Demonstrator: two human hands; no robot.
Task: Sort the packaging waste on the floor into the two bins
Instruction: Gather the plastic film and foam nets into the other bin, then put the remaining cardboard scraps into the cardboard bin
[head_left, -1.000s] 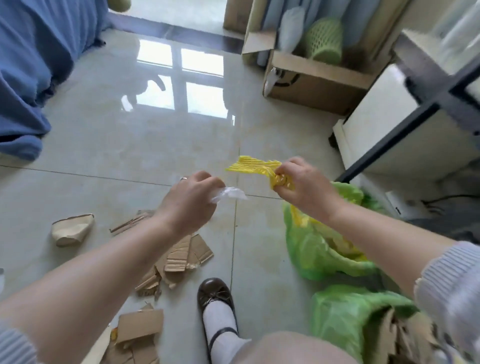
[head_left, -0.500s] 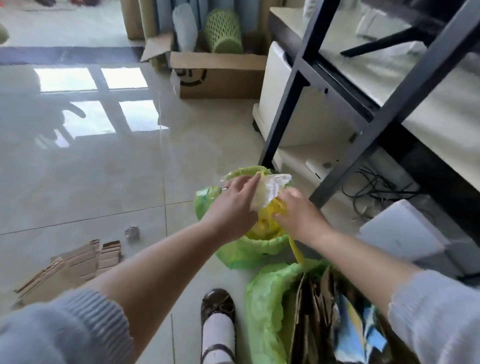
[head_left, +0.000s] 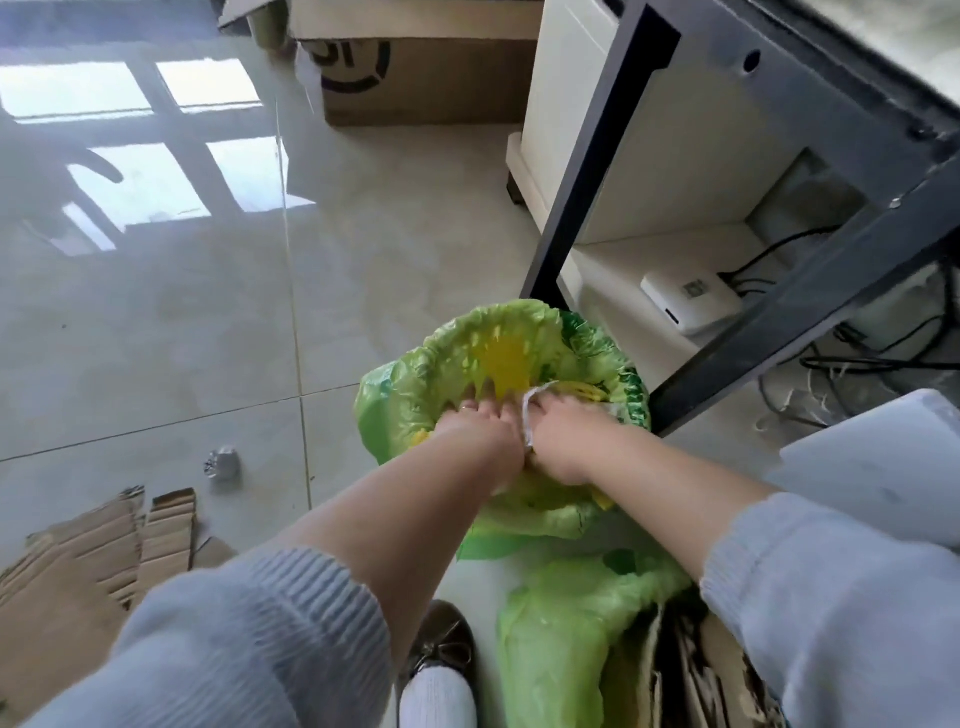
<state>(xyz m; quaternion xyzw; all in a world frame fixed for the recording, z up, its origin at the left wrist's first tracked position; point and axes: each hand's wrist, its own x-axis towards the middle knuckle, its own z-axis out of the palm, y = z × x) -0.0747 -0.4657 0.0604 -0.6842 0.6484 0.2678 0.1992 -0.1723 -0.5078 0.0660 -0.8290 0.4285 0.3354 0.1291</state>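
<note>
Both my hands reach into the far bin (head_left: 395, 395), which has a green liner and yellow waste (head_left: 504, 358) inside. The fingers of my left hand (head_left: 478, 436) point straight down into the bin and press on the waste. Beside it, my right hand (head_left: 566, 441) curls over the yellow foam net (head_left: 579, 389). A crumpled white plastic piece (head_left: 527, 415) is wedged between the two hands. The near bin (head_left: 550, 639), also green-lined, holds cardboard pieces (head_left: 675, 675).
Torn cardboard (head_left: 78, 571) and a foil ball (head_left: 223, 462) lie on the tiled floor at left. A black table leg (head_left: 587, 171) and crossbar stand just behind the far bin. A white box (head_left: 883, 467) sits at right, my shoe (head_left: 441, 644) below.
Both hands went from above the floor over to the far bin and down into it, carrying the white plastic and the yellow net. The view tilted downward.
</note>
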